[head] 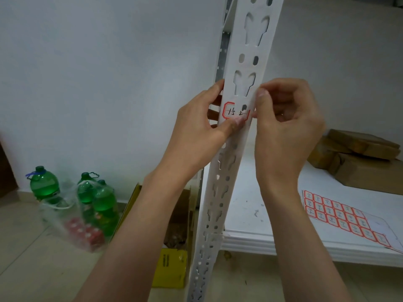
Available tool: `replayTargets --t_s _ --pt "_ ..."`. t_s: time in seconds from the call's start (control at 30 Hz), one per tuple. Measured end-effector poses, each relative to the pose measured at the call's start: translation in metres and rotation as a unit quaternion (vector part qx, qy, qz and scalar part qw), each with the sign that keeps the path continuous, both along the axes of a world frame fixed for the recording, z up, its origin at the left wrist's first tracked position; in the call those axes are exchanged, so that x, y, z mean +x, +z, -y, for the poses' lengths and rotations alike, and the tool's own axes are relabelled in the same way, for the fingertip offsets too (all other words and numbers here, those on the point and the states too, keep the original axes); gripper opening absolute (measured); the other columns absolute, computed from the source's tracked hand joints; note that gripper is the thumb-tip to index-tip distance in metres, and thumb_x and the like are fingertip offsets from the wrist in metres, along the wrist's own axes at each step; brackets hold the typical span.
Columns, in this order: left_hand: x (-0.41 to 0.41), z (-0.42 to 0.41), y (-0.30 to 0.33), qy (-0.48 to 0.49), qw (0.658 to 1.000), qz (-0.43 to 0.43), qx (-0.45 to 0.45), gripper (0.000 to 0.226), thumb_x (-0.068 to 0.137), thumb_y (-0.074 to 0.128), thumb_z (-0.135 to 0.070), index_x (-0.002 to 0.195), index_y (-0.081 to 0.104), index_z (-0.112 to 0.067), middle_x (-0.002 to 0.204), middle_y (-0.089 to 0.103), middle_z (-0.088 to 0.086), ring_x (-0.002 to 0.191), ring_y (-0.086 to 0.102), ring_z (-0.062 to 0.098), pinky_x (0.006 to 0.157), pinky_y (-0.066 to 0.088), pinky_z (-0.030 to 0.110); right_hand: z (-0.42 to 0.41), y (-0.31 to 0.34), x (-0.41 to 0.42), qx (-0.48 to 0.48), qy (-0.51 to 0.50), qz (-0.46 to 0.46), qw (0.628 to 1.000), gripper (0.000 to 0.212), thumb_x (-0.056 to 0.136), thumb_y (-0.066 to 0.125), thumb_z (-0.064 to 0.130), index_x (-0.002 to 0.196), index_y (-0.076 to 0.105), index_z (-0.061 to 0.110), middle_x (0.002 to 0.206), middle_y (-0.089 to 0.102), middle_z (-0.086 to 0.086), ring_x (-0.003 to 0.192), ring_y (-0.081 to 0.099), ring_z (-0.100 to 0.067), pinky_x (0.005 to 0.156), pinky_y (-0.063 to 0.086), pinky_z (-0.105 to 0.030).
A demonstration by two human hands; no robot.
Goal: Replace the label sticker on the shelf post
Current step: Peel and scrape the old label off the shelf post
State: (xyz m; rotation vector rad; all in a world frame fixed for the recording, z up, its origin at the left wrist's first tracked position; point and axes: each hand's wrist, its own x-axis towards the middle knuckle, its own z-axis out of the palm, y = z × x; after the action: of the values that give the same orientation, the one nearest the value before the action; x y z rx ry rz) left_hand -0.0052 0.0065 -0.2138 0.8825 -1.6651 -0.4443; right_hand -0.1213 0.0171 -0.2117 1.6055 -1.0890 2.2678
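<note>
Red-bordered label sticker (pixel 236 111) sits on the white shelf post (pixel 244 88), btwn both hands. Left hand (pixel 196 131) grips the post, thumb pressing the sticker's lower edge, fingers hidden behind. Right hand (pixel 283 118) curled, prob. pinching the sticker's right edge; contact hard to see.

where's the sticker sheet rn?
Head view, lower right: the sticker sheet lies flat on the white shelf, right of the shelf post and in front of the cardboard boxes.
</note>
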Motion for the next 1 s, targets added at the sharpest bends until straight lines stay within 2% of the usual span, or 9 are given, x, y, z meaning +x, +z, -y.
replayTargets --t_s 0.1,0.2,0.33,0.53,0.67,0.77,0.87,1.0 --pt "0.000 0.001 0.000 0.000 1.000 -0.003 -0.003 0.067 0.089 0.073 -0.033 0.148 0.044 -0.029 0.130 0.063 -0.012 0.103 0.064 0.006 0.077 0.052 0.007 0.000 -0.003 -0.006 0.019 0.030 0.054 0.998 0.008 0.092 0.071 0.019 0.092 0.063 0.017 0.082 0.066 0.011 0.076 0.068 -0.012 0.069 0.060 -0.028" --pt "-0.001 0.000 -0.001 0.004 1.000 -0.006 -0.006 0.066 0.088 0.073 -0.034 0.148 0.044 -0.031 0.122 0.061 -0.018 0.095 0.062 -0.001 0.067 0.048 0.000 0.000 -0.005 -0.014 0.056 0.050 0.096 0.993 0.010 0.089 0.073 0.016 0.086 0.064 0.018 0.077 0.065 0.009 0.072 0.067 -0.016 0.070 0.061 -0.040" --pt "-0.001 0.000 -0.003 0.002 1.000 -0.008 -0.012 0.063 0.089 0.072 -0.034 0.146 0.045 -0.032 0.124 0.063 -0.018 0.100 0.063 0.000 0.069 0.052 0.005 0.001 -0.013 -0.030 0.132 0.092 0.129 0.978 0.007 0.088 0.074 0.008 0.088 0.072 0.015 0.076 0.071 0.002 0.069 0.070 -0.020 0.070 0.062 -0.033" --pt "0.000 -0.001 -0.004 -0.001 1.000 -0.016 -0.010 0.059 0.089 0.072 -0.032 0.144 0.048 -0.034 0.117 0.064 -0.020 0.098 0.063 -0.003 0.062 0.046 0.001 0.010 -0.041 -0.061 0.267 0.127 0.119 0.948 0.016 0.092 0.069 0.004 0.091 0.079 0.017 0.081 0.077 0.001 0.069 0.074 -0.013 0.076 0.061 -0.024" --pt "0.000 -0.001 -0.004 0.001 1.000 -0.016 -0.011 0.056 0.089 0.072 -0.032 0.141 0.050 -0.036 0.116 0.064 -0.021 0.098 0.063 -0.002 0.062 0.045 -0.001 0.018 -0.065 -0.082 0.368 0.062 0.020 0.927 0.021 0.095 0.067 0.009 0.090 0.079 0.025 0.083 0.073 0.013 0.068 0.067 -0.007 0.069 0.058 -0.018" --pt "-0.001 -0.001 -0.005 0.001 1.000 -0.015 -0.011 0.056 0.089 0.071 -0.033 0.141 0.050 -0.034 0.118 0.065 -0.017 0.100 0.064 0.002 0.069 0.048 0.005 0.021 -0.078 -0.094 0.440 0.042 -0.017 0.897 0.020 0.093 0.067 0.006 0.085 0.079 0.019 0.078 0.074 0.003 0.060 0.065 -0.005 0.070 0.061 -0.022" --pt "0.000 0.000 -0.006 0.002 1.000 -0.016 -0.010 0.056 0.089 0.071 -0.034 0.141 0.051 -0.032 0.117 0.065 -0.016 0.099 0.065 0.004 0.070 0.049 0.008 0.021 -0.087 -0.100 0.495 0.050 -0.021 0.867 0.014 0.088 0.073 0.004 0.079 0.078 0.013 0.078 0.076 -0.007 0.059 0.068 -0.012 0.061 0.059 -0.016" --pt "0.000 0.001 -0.007 0.003 1.000 -0.020 -0.002 0.048 0.089 0.071 -0.036 0.134 0.054 -0.035 0.110 0.064 -0.022 0.095 0.064 0.000 0.061 0.046 0.003 0.023 -0.098 -0.102 0.547 0.034 -0.035 0.835 0.006 0.081 0.081 0.007 0.078 0.078 0.004 0.069 0.072 -0.002 0.053 0.064 -0.011 0.048 0.048 -0.010"
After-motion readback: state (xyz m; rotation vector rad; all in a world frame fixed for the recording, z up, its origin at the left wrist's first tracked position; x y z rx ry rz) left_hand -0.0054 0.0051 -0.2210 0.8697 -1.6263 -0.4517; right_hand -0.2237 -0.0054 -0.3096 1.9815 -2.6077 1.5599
